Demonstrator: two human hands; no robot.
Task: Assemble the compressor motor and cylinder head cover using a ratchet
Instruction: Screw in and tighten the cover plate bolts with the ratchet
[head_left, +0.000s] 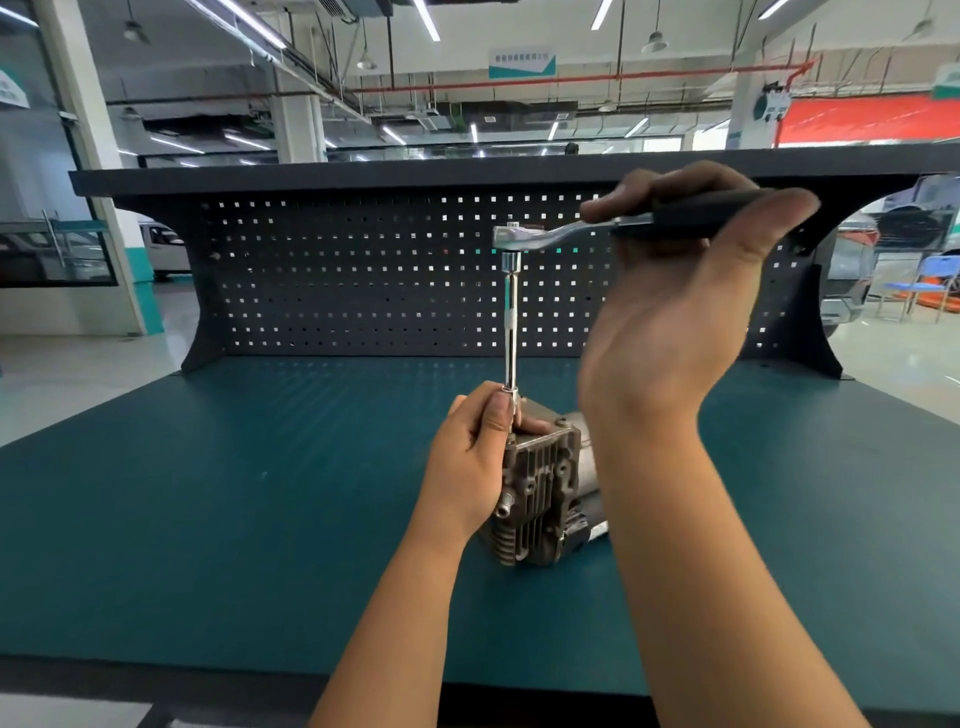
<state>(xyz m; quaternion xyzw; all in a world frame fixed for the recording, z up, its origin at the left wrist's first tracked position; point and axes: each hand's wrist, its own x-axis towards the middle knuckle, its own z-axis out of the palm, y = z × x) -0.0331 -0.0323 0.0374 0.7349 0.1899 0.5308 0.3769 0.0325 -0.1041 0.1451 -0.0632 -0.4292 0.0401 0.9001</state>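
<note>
A grey finned compressor with its cylinder head cover stands on the teal bench top, the motor body partly hidden behind my right forearm. A chrome ratchet sits on a long upright extension bar whose lower end meets the cover's top left corner. My left hand pinches the bottom of the bar and rests against the cover. My right hand grips the ratchet's black handle, held level and high above the compressor.
A dark pegboard back panel with a shelf rim on top closes the far side of the bench. The bench's front edge runs along the bottom of the view. Beyond the bench are workshop floor, pillars and a blue chair at far right.
</note>
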